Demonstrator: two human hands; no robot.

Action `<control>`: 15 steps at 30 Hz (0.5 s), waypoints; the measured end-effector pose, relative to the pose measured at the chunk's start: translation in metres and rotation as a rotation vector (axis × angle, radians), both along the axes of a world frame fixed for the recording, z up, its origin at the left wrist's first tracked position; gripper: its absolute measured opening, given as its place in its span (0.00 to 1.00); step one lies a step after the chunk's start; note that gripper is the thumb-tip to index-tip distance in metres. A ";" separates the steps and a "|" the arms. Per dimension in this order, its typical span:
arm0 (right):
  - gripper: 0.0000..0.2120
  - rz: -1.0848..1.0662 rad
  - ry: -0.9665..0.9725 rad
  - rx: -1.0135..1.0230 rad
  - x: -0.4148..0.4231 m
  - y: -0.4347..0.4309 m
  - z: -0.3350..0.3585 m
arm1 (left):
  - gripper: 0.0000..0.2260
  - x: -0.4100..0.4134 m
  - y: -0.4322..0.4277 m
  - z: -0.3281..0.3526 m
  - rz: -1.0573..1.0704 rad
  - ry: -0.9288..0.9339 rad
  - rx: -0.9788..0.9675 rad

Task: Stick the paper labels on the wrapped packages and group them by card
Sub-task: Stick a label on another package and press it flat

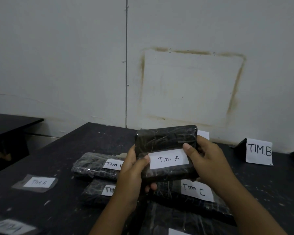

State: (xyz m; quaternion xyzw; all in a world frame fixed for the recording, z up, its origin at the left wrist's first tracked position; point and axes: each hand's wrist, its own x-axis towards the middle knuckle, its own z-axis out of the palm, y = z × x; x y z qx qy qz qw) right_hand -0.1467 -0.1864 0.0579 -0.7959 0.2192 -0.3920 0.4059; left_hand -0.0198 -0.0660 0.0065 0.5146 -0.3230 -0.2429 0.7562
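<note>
Here, left hand (131, 168) and right hand (204, 160) gripping black package (166, 138) above table (58, 167), thumbs pressed on label (169, 158) reading "TIM A".

Open room lies on the far-left stretch of the table (61, 150), bare up to the wall (75, 65). Nearer left, a loose TIM A label (38, 182) lies flat with bare table around it. The middle is crowded: the TIM C package (196, 192) and two more wrapped packages (95, 167) lie close together under the raised package (166, 141) that both hands (131, 168) hold. At far right the upright TIM B card (259, 150) blocks the way along the wall.
</note>
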 end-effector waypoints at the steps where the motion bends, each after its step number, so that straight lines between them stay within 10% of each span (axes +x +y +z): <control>1: 0.07 0.013 0.019 0.042 -0.001 -0.001 0.001 | 0.15 0.000 0.000 -0.001 -0.013 0.013 -0.004; 6: 0.07 0.044 0.074 0.037 0.000 0.004 0.001 | 0.13 -0.004 -0.001 0.003 0.016 0.018 0.016; 10: 0.29 -0.003 0.160 -0.101 0.005 0.015 -0.004 | 0.25 -0.010 -0.005 0.003 0.201 -0.097 0.053; 15: 0.19 0.062 0.186 -0.047 0.002 0.010 0.001 | 0.15 -0.009 -0.007 -0.001 0.202 -0.048 0.077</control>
